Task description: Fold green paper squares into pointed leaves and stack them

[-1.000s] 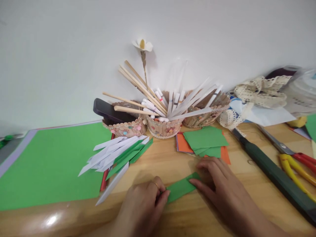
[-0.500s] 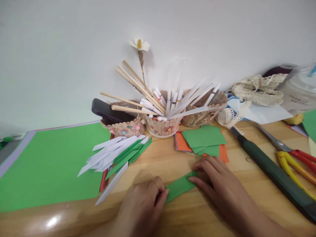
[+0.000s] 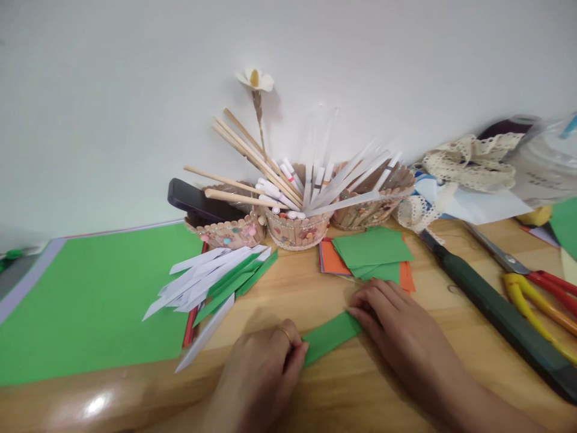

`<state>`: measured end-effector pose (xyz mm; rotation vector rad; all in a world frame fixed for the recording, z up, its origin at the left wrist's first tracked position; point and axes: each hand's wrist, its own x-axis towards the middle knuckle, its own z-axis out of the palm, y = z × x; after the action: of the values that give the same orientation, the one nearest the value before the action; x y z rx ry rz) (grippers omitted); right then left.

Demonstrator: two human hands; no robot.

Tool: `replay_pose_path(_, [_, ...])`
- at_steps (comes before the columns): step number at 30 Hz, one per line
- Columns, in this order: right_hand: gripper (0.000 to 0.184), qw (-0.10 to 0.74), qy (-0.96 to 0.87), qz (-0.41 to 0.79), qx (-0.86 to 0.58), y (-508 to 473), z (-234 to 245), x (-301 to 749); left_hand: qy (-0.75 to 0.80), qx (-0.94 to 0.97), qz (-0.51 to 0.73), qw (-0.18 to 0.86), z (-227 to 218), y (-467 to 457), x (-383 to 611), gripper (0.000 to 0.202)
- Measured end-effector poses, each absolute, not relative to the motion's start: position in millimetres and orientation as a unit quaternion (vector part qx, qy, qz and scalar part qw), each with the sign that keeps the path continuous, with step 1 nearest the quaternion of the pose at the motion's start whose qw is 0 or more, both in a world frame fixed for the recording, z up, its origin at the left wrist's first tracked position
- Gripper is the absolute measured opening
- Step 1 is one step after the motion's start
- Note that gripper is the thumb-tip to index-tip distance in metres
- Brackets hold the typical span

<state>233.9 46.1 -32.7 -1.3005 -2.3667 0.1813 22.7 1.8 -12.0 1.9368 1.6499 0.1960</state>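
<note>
A narrow green paper strip [image 3: 331, 338] lies slantwise just over the wooden table, stretched between both hands. My left hand [image 3: 265, 367], with a ring on one finger, pinches its left end between thumb and curled forefinger. At the strip's other end, my right hand [image 3: 396, 325] is closed, thumb and fingertips on the paper's corner. Just beyond the right hand sits a stack of green paper rectangles [image 3: 372, 249] on top of orange ones. Left of the left hand, folded white paper strips [image 3: 202, 279] and folded green strips [image 3: 238, 282] lie in a loose pile.
Large green sheets [image 3: 99, 300] cover the table's left side. Decorated holders [image 3: 300, 231] with sticks, markers and a phone [image 3: 198, 201] stand along the wall. A dark green-handled tool [image 3: 500, 310], scissors [image 3: 518, 267] and lace ribbon [image 3: 469, 162] lie on the right.
My right thumb has shifted slightly along the green strip's right end, while the left hand keeps its pinch. The view has moved very slightly.
</note>
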Motion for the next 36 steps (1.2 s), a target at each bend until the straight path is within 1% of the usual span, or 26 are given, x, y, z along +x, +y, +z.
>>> replay_pose_path(4, [0.023, 0.195, -0.860, 0.049, -0.470, 48, -32, 234, 0.629, 0.719, 0.020, 0.296, -7, 4, 24, 0.019])
replay_pose_path(6, [0.023, 0.188, -0.861, 0.042, -0.470, 48, -30, 234, 0.640, 0.714, -0.016, 0.283, -3, 5, 24, 0.017])
replay_pose_path(8, [0.022, 0.184, -0.863, 0.034, -0.469, 48, -28, 233, 0.656, 0.710, -0.021, 0.256, 0, 4, 23, 0.013])
replay_pose_path(11, [0.020, 0.183, -0.868, 0.026, -0.461, 47, -25, 232, 0.650, 0.732, 0.040, 0.202, 1, 4, 20, 0.008])
replay_pose_path(13, [0.017, 0.182, -0.870, 0.026, -0.458, 47, -24, 232, 0.599, 0.777, 0.099, 0.164, -4, 5, 17, 0.010])
replay_pose_path(14, [0.016, 0.181, -0.870, 0.027, -0.459, 48, -25, 232, 0.558, 0.807, 0.132, 0.141, -7, 5, 15, 0.014])
replay_pose_path(17, [0.012, 0.174, -0.868, 0.033, -0.464, 50, -28, 233, 0.394, 0.890, 0.225, 0.054, -22, 7, 10, 0.035])
replay_pose_path(18, [0.012, 0.171, -0.868, 0.034, -0.466, 51, -28, 234, 0.369, 0.901, 0.226, 0.036, -26, 8, 9, 0.038])
replay_pose_path(20, [0.012, 0.169, -0.868, 0.037, -0.465, 52, -28, 235, 0.336, 0.924, 0.183, 0.026, -32, 8, 7, 0.035])
replay_pose_path(22, [0.015, 0.187, -0.873, 0.031, -0.449, 50, -24, 236, 0.330, 0.932, 0.149, 0.011, -34, 7, 5, 0.034])
replay_pose_path(25, [0.023, 0.214, -0.907, 0.012, -0.362, 40, -14, 237, 0.325, 0.937, 0.123, -0.022, -31, 8, 4, 0.035])
replay_pose_path(26, [0.027, 0.208, -0.924, 0.006, -0.320, 36, -11, 237, 0.323, 0.939, 0.114, -0.030, -29, 8, 4, 0.036])
replay_pose_path(28, [0.031, 0.168, -0.950, -0.012, -0.262, 27, -6, 237, 0.317, 0.942, 0.097, -0.045, -26, 9, 4, 0.036])
replay_pose_path(32, [0.034, 0.122, -0.961, -0.064, -0.239, 22, -2, 242, 0.314, 0.940, 0.082, -0.103, -19, 4, 9, 0.034])
replay_pose_path(36, [0.036, 0.101, -0.964, -0.076, -0.233, 31, 1, 253, 0.317, 0.928, 0.065, -0.184, -11, -11, 17, 0.032])
